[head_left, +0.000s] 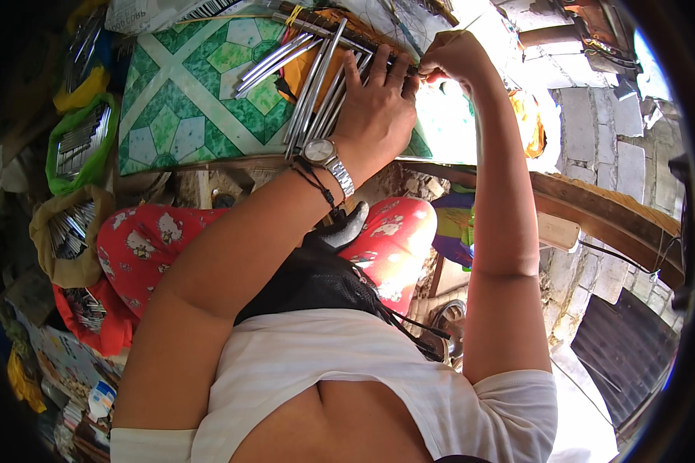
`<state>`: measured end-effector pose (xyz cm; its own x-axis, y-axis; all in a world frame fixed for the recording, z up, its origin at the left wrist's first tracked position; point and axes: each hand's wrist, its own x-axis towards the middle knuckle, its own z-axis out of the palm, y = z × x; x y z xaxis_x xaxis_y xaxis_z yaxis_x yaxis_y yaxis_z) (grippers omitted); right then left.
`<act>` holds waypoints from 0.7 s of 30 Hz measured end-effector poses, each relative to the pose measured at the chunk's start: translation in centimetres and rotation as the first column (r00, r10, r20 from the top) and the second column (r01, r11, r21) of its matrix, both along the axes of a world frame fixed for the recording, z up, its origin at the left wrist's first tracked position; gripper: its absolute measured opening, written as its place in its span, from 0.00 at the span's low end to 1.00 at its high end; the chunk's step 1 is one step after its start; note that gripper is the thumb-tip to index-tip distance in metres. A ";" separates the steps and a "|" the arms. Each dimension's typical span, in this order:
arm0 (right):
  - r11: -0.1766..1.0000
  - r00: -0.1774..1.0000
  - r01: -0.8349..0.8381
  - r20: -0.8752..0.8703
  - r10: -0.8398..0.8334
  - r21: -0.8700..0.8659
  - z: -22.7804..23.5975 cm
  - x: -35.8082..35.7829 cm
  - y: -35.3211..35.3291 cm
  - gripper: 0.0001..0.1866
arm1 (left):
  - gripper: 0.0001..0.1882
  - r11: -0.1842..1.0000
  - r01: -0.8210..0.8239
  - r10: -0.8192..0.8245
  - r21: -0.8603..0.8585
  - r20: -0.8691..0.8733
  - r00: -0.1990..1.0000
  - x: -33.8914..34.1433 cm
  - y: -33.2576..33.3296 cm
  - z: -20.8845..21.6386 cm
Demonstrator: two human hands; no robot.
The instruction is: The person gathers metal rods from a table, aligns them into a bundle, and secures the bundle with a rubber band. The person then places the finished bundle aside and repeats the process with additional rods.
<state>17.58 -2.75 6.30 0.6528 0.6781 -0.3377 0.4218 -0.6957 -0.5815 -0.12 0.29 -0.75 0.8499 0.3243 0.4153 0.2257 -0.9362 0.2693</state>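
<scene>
My left hand (374,108), a silver watch on its wrist, lies palm down over several slim metal tubes (316,85) on the green patterned table cover (201,85). Its fingers are stretched and spread, the tips touching a dark bar (347,32) that runs along the tubes' far ends. Just right of those fingertips, my right hand (457,60) is pinched closed at the bar's end. A thin light strand sticks up past its knuckles; what the fingers grip is hidden. More loose tubes (274,63) lie left of my left hand.
Along the left side stand a green bag (113,127), a tan sack (38,231) and a red bag (112,339), each with metal tubes inside. A wooden beam (610,212) and a grey block wall (587,131) are at right. Bright sunlight washes out the table's right part.
</scene>
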 end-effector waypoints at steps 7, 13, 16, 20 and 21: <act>0.999 0.983 0.020 -0.184 -0.013 0.035 1.9 0.4 -1.0 0.07 | 0.21 0.999 0.022 -0.022 -0.030 0.015 1.000 -0.1 0.1 0.2; 0.983 0.973 0.183 -0.139 -0.183 -0.013 2.7 -1.2 -10.6 0.10 | 0.19 1.000 0.008 -0.007 -0.023 0.048 0.999 0.1 -0.1 0.0; 0.964 0.959 0.255 -0.108 -0.261 -0.074 1.0 -1.8 -13.5 0.08 | 0.21 1.000 0.014 -0.013 -0.019 0.029 0.999 0.3 0.0 -0.2; 0.954 0.946 0.288 -0.132 -0.297 -0.084 -0.5 -1.7 -13.9 0.08 | 0.20 1.000 0.018 -0.017 -0.019 0.054 0.998 0.2 0.0 -0.2; 0.954 0.945 0.289 -0.140 -0.297 -0.075 -0.7 -1.6 -13.7 0.08 | 0.20 0.999 0.023 -0.021 -0.031 0.060 0.998 0.2 0.0 -0.2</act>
